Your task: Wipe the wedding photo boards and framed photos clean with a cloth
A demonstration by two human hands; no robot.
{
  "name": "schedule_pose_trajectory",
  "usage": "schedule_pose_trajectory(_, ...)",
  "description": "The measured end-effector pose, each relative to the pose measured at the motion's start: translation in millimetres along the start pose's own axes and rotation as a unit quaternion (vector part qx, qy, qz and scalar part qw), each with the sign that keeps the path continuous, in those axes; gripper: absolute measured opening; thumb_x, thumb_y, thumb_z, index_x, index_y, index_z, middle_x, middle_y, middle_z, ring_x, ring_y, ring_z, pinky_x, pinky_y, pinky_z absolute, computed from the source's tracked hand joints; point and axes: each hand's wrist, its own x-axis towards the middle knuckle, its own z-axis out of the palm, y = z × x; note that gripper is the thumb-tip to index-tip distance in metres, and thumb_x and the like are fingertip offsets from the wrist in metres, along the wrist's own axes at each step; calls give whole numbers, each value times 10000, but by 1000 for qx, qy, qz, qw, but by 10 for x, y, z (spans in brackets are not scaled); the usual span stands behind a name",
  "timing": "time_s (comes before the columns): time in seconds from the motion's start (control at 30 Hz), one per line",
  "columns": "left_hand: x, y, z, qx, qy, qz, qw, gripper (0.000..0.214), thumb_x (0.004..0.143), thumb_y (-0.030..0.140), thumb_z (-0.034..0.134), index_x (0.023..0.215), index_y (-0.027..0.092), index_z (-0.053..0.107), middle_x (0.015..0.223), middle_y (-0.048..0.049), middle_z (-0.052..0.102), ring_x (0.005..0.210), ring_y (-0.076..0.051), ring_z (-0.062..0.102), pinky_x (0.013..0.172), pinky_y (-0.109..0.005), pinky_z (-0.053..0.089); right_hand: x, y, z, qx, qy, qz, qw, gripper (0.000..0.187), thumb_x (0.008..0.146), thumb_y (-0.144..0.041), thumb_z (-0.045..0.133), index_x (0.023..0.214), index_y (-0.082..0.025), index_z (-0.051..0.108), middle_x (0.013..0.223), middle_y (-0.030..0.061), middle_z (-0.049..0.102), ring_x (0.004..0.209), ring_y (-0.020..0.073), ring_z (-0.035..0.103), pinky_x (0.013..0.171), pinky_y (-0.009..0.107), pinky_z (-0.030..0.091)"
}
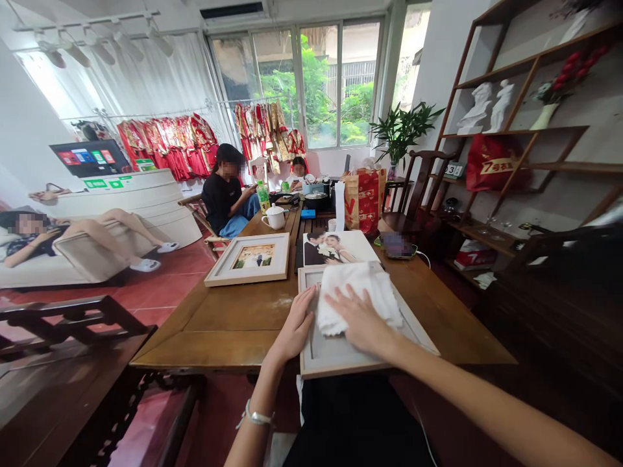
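A light wooden picture frame (341,371) lies flat at the table's near edge. On top of it is a white cloth (363,285), partly bunched. My right hand (357,318) presses on the cloth, fingers spread and flat. My left hand (296,324) rests along the left side of the frame, fingers stretched out and thumb apart. The cloth and my right hand hide much of what is inside. Just beyond lies a wedding photo print (357,245) of a couple. To the left sits another framed picture (252,256) with a wide pale border.
On the wooden table (209,324) stand a white teapot (275,217), a green-labelled bottle (263,198) and a red paper bag (365,202). A phone (398,246) with a cable lies at right. Two people sit at the far end; another lies on a sofa (95,256). Shelves rise at right.
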Motion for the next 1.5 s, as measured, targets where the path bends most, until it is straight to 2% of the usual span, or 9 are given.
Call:
schedule_pose_trajectory(0.1, -1, 21, 9, 0, 11, -9, 1000, 445, 936, 223, 321, 1379, 257, 337, 1461, -52, 327, 1360, -202, 250, 1148, -439, 160, -337, -255, -53, 51, -47, -73, 995, 861, 607, -9, 398, 1435, -206, 268, 1501, 94, 251, 1372, 341, 117, 1052, 618, 142)
schedule_pose_trajectory(0.2, -3, 37, 9, 2, 2, -10, 1000, 450, 935, 227, 328, 1383, 260, 333, 1469, -51, 312, 1369, -197, 230, 1151, -430, 146, -540, -242, -196, 66, -80, -88, 991, 817, 612, -13, 402, 1395, -238, 357, 1474, 70, 322, 1365, 328, 167, 1059, 595, 173)
schedule_pose_trajectory(0.37, -1, 39, 3, 2, -2, -6, 1000, 460, 930, 239, 359, 1387, 283, 328, 1467, -40, 319, 1373, -198, 220, 1151, -434, 142, -268, -56, -222, -8, -44, 4, 999, 783, 631, -3, 417, 1398, -147, 355, 1455, 148, 336, 1346, 382, 191, 1035, 624, 175)
schedule_pose_trajectory(0.53, -4, 17, 9, 3, 8, -7, 1000, 436, 949, 311, 331, 1383, 273, 335, 1468, -47, 317, 1369, -197, 231, 1152, -430, 146, 26, -193, -8, 5, -4, -13, 1000, 830, 625, -18, 407, 1431, -171, 279, 1499, 126, 242, 1368, 361, 113, 1042, 634, 127)
schedule_pose_trajectory(0.73, -5, 27, 26, 8, 18, -25, 999, 444, 956, 334, 313, 1395, 263, 308, 1481, -45, 295, 1374, -187, 220, 1153, -407, 146, -389, -219, -95, 57, -48, -153, 985, 820, 598, -16, 398, 1395, -201, 356, 1487, 98, 288, 1379, 310, 111, 1065, 602, 124)
schedule_pose_trajectory(0.83, 0, 25, 22, 12, 8, -14, 1000, 433, 951, 284, 324, 1383, 268, 337, 1470, -44, 319, 1373, -189, 224, 1152, -416, 145, -541, -69, -198, 58, -75, -154, 983, 835, 576, -13, 401, 1379, -239, 382, 1474, 66, 322, 1371, 281, 176, 1076, 563, 163)
schedule_pose_trajectory(1.07, -6, -40, 2, 13, -10, 14, 1000, 516, 900, 134, 356, 1392, 288, 322, 1475, -31, 308, 1379, -193, 203, 1156, -436, 134, 20, 159, -158, -56, -3, -39, 998, 742, 659, -4, 406, 1392, -101, 347, 1443, 167, 350, 1348, 352, 211, 1037, 616, 181)
schedule_pose_trajectory(1.23, -5, -60, 3, 21, -3, 27, 999, 524, 904, 142, 370, 1400, 296, 301, 1493, -24, 269, 1381, -202, 204, 1157, -435, 137, 459, 153, -107, -74, 29, -178, 981, 706, 682, 13, 391, 1381, -74, 347, 1440, 154, 363, 1362, 253, 216, 1086, 528, 153)
schedule_pose_trajectory(1.5, -21, -72, 5, 14, -9, 15, 1000, 539, 898, 110, 335, 1403, 296, 299, 1489, -21, 273, 1388, -187, 182, 1163, -430, 112, 309, 533, -132, -78, 9, -87, 993, 796, 617, 58, 358, 1383, -156, 366, 1471, 68, 322, 1361, 282, 211, 1039, 589, 214)
